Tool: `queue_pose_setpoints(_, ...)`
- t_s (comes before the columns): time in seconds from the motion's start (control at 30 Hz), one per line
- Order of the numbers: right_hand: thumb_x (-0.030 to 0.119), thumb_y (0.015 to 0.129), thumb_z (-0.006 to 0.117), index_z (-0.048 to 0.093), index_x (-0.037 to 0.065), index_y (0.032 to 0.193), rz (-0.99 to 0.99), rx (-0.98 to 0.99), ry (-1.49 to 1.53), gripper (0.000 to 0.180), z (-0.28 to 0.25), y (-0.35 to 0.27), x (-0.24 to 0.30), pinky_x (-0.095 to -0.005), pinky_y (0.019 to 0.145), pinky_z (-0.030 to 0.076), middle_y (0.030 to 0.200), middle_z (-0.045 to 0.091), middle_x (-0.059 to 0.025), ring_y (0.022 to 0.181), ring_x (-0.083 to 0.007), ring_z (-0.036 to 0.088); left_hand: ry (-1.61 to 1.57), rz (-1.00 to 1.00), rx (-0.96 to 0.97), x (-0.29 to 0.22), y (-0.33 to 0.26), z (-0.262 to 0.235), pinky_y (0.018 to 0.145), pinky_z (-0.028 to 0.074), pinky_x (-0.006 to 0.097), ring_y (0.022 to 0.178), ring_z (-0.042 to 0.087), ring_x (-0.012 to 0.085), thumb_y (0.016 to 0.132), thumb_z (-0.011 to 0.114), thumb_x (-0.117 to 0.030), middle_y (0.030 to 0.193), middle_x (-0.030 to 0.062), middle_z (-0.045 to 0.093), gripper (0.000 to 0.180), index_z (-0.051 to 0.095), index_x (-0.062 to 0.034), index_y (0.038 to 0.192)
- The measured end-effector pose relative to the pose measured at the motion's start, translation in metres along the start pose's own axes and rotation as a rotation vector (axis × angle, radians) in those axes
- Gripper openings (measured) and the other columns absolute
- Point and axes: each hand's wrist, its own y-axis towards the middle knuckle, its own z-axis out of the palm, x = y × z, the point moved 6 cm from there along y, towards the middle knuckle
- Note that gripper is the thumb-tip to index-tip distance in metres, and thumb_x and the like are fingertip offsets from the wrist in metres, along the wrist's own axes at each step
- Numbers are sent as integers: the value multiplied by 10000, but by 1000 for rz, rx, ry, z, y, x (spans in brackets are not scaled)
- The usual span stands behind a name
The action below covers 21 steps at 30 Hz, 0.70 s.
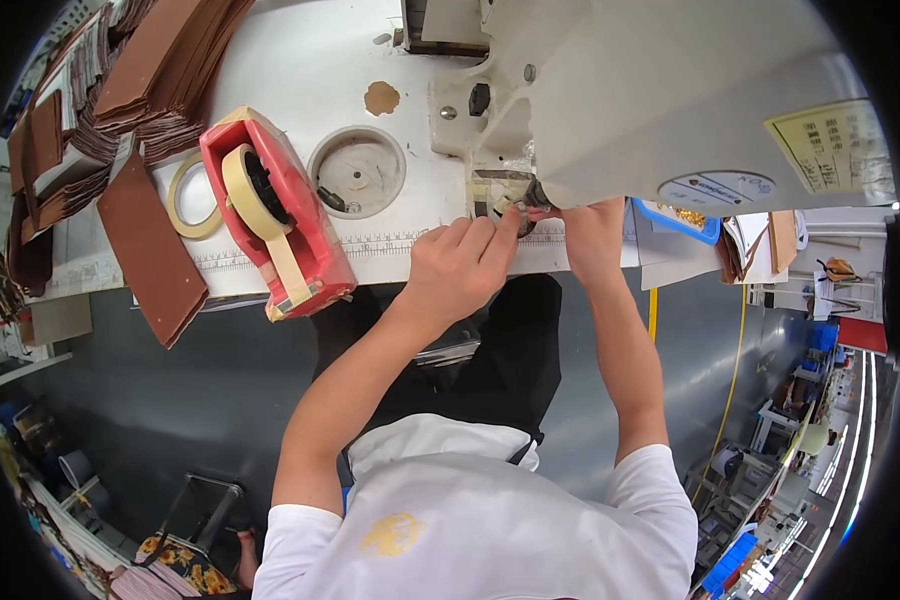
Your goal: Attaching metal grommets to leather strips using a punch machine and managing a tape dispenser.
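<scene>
My left hand (462,262) is at the table's front edge, its fingers curled and its fingertips pressed together at the small metal working part (510,195) of a large pale machine (650,90). Whatever lies in those fingertips is too small to make out. On the other side of that spot, my right hand (592,238) reaches in under the machine's head. The head covers most of its fingers, so their grip is hidden.
A red tape dispenser (315,230) with a cream roll stands left of my hands, beside a loose tape ring (178,205). Stacks of brown panels (160,70) fill the far left, with one panel (150,245) overhanging the edge. A blue tray (705,230) holds small gold pieces at right.
</scene>
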Motion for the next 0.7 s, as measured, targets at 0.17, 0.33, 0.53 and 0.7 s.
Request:
queue_pose_setpoints(0.17, 15, 952, 590, 648, -53, 1044, -21, -3, 20, 128, 0, 1, -2, -340, 619, 620, 973, 676, -126, 770, -210, 696, 2, -5, -1, 0, 0, 0, 411, 362, 254, 494, 459, 98, 755, 708, -71, 631, -19, 418, 287, 740, -55, 1040)
queue_pose_setpoints(0.33, 67, 944, 661, 655, -34, 1058, -12, -20, 36, 152, -1, 3, -9, -328, 619, 620, 979, 677, -103, 743, -208, 687, -1, -13, 1, 0, 1, 0, 411, 363, 254, 494, 461, 96, 755, 715, -76, 633, -22, 423, 277, 740, -58, 1031)
queue_pose_setpoints(0.53, 78, 936, 688, 661, -32, 1058, -10, 14, 8, 166, -1, 4, -8, -334, 613, 612, 972, 686, -108, 713, -200, 680, 2, -2, -1, 0, 1, -1, 407, 356, 255, 491, 459, 94, 760, 724, -79, 632, -23, 423, 264, 738, -54, 1023)
queue_pose_setpoints(0.7, 84, 942, 687, 660, -31, 1058, -13, 8, 22, 165, 1, 3, -6, -336, 602, 601, 975, 688, -110, 714, -200, 679, -1, -4, 9, 0, 1, -1, 406, 354, 258, 487, 457, 97, 774, 720, -76, 630, -22, 425, 260, 738, -48, 1032)
